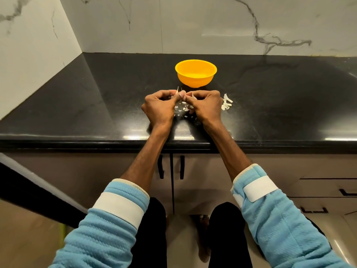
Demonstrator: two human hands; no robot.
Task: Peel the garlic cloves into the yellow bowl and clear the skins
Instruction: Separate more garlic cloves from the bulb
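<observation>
A yellow bowl (pixel 195 73) stands on the black counter, just beyond my hands. My left hand (pixel 159 106) and my right hand (pixel 206 105) are close together, fingers curled, pinching a garlic clove (pixel 185 96) between the fingertips; the clove is mostly hidden by my fingers. Small bits of white skin (pixel 182 111) lie on the counter under and between my hands. A little pile of larger skins (pixel 227 102) lies just right of my right hand. What is inside the bowl is hard to make out from here.
The black counter (pixel 96 97) meets marble walls at the back and left. Its front edge (pixel 77 141) runs across below my wrists. Cabinet doors with dark handles (pixel 181 167) and drawers at right sit beneath it.
</observation>
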